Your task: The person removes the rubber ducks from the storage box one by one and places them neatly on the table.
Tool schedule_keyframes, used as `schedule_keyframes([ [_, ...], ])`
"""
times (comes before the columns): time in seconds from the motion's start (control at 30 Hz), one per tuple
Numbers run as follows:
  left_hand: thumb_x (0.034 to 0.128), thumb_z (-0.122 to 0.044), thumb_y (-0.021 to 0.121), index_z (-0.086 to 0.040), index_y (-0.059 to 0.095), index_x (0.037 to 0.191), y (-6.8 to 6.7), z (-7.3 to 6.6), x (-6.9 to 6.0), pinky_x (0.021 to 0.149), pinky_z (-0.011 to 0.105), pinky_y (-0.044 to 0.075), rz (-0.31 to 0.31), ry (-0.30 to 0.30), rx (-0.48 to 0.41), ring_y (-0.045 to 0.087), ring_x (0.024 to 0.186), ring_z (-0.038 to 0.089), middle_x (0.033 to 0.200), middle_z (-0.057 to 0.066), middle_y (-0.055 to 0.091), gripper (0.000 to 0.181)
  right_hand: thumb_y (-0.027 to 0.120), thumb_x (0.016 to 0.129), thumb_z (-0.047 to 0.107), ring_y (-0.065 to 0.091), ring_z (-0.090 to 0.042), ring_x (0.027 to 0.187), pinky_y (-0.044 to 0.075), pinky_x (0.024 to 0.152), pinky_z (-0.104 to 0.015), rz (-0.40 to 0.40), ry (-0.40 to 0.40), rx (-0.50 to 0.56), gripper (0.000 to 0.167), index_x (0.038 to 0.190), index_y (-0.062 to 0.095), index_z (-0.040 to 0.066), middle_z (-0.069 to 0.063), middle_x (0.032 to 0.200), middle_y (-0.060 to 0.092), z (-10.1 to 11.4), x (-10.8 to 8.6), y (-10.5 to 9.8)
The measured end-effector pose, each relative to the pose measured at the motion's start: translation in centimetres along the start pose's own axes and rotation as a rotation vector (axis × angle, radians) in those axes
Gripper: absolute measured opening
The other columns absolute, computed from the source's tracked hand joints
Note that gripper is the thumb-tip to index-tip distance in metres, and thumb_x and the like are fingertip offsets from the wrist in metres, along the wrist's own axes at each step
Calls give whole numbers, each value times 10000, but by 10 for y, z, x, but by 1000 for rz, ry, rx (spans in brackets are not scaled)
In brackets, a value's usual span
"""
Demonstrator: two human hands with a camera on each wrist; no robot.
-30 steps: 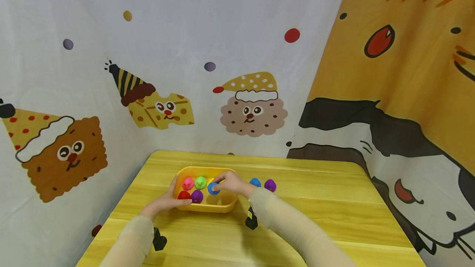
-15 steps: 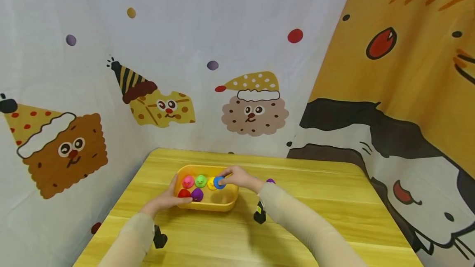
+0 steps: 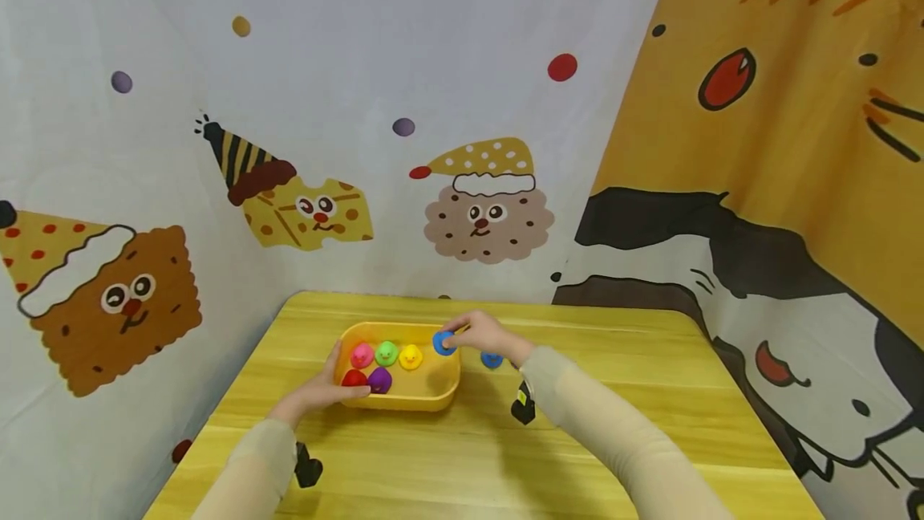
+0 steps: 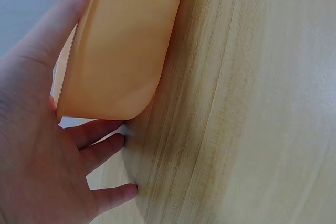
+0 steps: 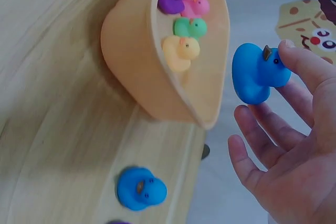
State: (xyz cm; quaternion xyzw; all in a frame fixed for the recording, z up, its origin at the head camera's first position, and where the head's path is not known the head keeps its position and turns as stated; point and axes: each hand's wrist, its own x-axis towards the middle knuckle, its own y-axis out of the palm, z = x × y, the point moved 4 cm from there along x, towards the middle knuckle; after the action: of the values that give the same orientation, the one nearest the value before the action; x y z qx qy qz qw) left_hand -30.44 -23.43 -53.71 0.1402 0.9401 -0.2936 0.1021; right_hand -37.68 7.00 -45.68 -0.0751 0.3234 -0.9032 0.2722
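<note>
Right hand (image 3: 479, 332): thumb and fingers pinched one blue duck (image 3: 443, 343), held near the two o'clock corner of the yellow tray (image 3: 407, 403) in the head view. Left hand (image 3: 318, 393): extended fingers touched the tray at eight. Tray contents were: pink duck (image 3: 362, 356), ten; green duck (image 3: 387, 354), eleven; yellow duck (image 3: 411, 357), one; purple duck (image 3: 380, 380), seven; red duck (image 3: 354, 377), eight. Tabletop (image 3: 404, 464): a second blue duck (image 3: 492, 360) sat outside the tray at three.

A cartoon-printed backdrop (image 3: 325, 79) rises behind the wooden table (image 3: 404, 460).
</note>
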Motion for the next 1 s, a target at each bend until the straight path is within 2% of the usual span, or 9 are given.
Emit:
schedule_keyframes([
  [0.33, 832, -445, 730, -59, -240, 1490, -1, -3, -1, 1085, 673, 77, -5, 8, 13, 76, 1372, 569, 1534, 356, -73, 1234, 728, 878, 272, 558, -283, 1171, 428, 999, -470, -63, 49, -3, 277, 1124, 729, 144, -37, 1206, 659, -15, -13, -25],
  [0.43, 828, -449, 733, -69, -247, 1490, -1, -3, -1, 1093, 661, 60, 0, 18, 13, 53, 1378, 564, 1535, 351, -95, 1242, 745, 863, 280, 574, -253, 1143, 438, 989, -458, -83, 53, -8, 277, 1107, 735, 148, -25, 1181, 671, -24, -17, -32],
  [0.7, 819, -477, 732, -54, -238, 1489, -1, 0, 3, 1064, 695, 66, 2, 2, 15, 59, 1361, 586, 1528, 362, -83, 1252, 741, 866, 250, 587, -272, 1117, 439, 983, -468, -111, 57, -7, 265, 1096, 739, 120, -44, 1143, 684, -41, -29, -49],
  [1.0, 824, -431, 746, -56, -232, 1493, -1, 1, 3, 1079, 678, 67, 4, 36, -8, 40, 1366, 582, 1527, 362, -106, 1243, 743, 862, 224, 601, -265, 1087, 465, 953, -467, -134, 85, 9, 271, 1090, 732, 79, -64, 1131, 684, -63, -39, -64],
])
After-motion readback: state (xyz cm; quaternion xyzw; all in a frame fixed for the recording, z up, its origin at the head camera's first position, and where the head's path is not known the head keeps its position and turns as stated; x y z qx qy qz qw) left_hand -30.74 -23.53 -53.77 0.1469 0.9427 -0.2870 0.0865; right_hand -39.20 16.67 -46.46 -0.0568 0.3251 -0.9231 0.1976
